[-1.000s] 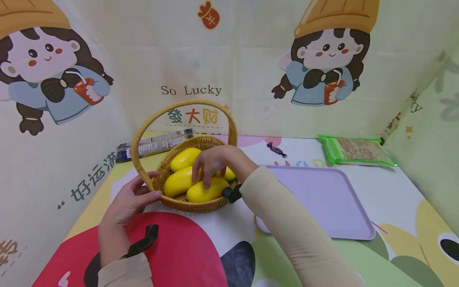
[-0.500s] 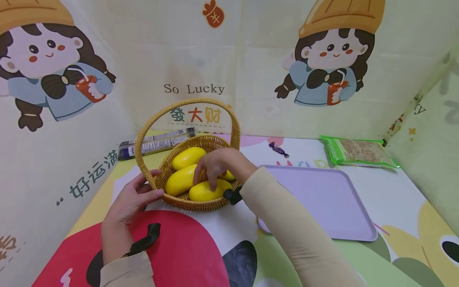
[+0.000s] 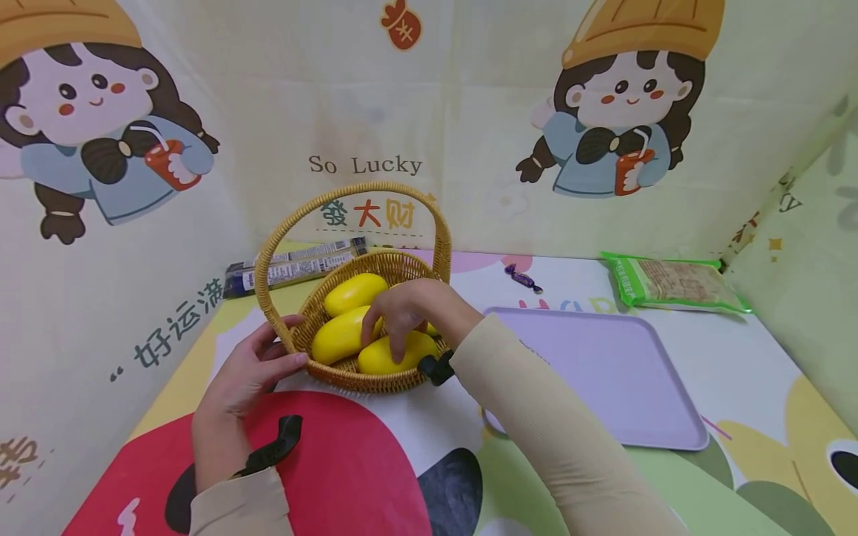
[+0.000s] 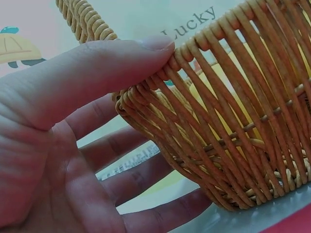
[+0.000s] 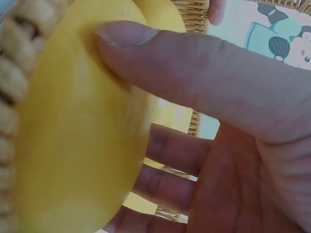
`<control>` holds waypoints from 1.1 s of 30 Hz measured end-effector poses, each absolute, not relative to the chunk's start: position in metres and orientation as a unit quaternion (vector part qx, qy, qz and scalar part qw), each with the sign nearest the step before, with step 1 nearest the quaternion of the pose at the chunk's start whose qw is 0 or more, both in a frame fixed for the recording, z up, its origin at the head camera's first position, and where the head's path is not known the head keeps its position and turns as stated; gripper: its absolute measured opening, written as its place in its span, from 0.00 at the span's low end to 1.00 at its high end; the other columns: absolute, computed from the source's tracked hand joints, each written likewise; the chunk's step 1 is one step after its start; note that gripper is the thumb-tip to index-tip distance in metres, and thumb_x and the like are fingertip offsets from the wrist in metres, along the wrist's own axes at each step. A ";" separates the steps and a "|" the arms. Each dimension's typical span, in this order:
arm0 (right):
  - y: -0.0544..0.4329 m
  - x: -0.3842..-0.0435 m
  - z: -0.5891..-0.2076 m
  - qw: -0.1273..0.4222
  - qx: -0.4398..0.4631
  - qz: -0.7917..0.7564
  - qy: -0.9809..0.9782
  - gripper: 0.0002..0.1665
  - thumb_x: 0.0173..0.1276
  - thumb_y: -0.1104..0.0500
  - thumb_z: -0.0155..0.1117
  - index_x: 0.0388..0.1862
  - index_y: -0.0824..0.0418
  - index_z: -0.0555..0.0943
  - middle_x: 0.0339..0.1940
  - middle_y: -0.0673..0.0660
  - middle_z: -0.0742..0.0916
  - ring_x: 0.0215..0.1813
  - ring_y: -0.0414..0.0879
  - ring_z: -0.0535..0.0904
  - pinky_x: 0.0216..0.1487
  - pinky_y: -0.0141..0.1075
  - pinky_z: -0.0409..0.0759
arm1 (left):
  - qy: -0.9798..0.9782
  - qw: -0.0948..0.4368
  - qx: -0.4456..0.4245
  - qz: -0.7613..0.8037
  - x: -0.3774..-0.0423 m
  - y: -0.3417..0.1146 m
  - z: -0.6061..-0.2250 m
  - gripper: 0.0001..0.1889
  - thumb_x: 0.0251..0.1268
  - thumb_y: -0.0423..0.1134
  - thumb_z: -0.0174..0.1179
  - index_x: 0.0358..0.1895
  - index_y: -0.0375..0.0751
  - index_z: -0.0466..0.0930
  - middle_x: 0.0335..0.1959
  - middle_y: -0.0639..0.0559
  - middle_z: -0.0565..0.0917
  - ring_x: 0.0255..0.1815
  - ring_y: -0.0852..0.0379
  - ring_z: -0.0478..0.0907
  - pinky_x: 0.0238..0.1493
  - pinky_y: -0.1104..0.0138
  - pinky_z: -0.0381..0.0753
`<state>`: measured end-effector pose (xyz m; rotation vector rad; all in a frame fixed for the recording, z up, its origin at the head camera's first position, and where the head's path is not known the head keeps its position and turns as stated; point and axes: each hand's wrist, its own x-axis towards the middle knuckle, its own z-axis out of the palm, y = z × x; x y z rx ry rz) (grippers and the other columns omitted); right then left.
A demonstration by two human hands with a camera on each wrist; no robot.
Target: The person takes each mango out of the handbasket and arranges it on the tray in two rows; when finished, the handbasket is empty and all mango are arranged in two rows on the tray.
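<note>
A wicker basket (image 3: 375,383) with a tall arched handle stands on the table, holding several smooth yellow mangoes. My left hand (image 3: 244,372) grips its left side where the handle meets the rim. In the left wrist view the thumb (image 4: 121,60) presses on the rim and the other fingers spread along the outside wall. My right hand (image 3: 409,309) reaches down into the basket and holds the nearest mango (image 3: 385,359). The right wrist view has the thumb (image 5: 160,53) on that mango (image 5: 73,131), with fingers round its far side. Two more mangoes (image 3: 338,336) lie on the left.
Right of the basket lies a flat lilac tray (image 3: 623,380), partly covered by my right sleeve. A purple wrapped candy (image 3: 523,278) lies behind it, and a green-edged food packet (image 3: 680,283) at the back right. Long dark-ended packets (image 3: 295,268) lie behind the basket.
The head view has shifted slightly. My right thumb sits a little lower on the near mango. My left hand has stayed on the basket.
</note>
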<state>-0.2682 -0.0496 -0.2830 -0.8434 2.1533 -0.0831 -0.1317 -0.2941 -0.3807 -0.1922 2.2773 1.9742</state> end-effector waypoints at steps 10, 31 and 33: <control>-0.039 -0.275 -0.273 0.381 -0.387 -0.063 0.837 0.30 0.62 0.57 0.78 0.59 0.31 0.83 0.65 0.52 0.77 0.60 0.49 0.73 0.50 0.38 0.78 | 0.737 0.060 -0.064 0.671 -0.128 -0.294 -0.384 0.35 0.71 0.37 0.67 0.78 0.51 0.64 0.73 0.48 0.72 0.64 0.65 0.77 0.57 0.71 0.84; 0.017 -0.278 -0.246 0.317 -0.440 -0.246 0.803 0.32 0.62 0.52 0.76 0.65 0.33 0.80 0.67 0.48 0.80 0.67 0.46 0.74 0.65 0.44 0.79 | 0.762 0.070 -0.075 0.639 -0.130 -0.293 -0.379 0.37 0.70 0.41 0.68 0.79 0.54 0.63 0.76 0.44 0.69 0.63 0.66 0.76 0.57 0.70 0.83; 0.023 -0.277 -0.242 0.308 -0.439 -0.249 0.806 0.32 0.61 0.51 0.76 0.65 0.33 0.81 0.66 0.48 0.80 0.67 0.47 0.75 0.64 0.45 0.79 | 0.762 0.071 -0.074 0.639 -0.130 -0.293 -0.379 0.37 0.70 0.41 0.68 0.79 0.55 0.63 0.76 0.44 0.68 0.64 0.66 0.76 0.57 0.70 0.83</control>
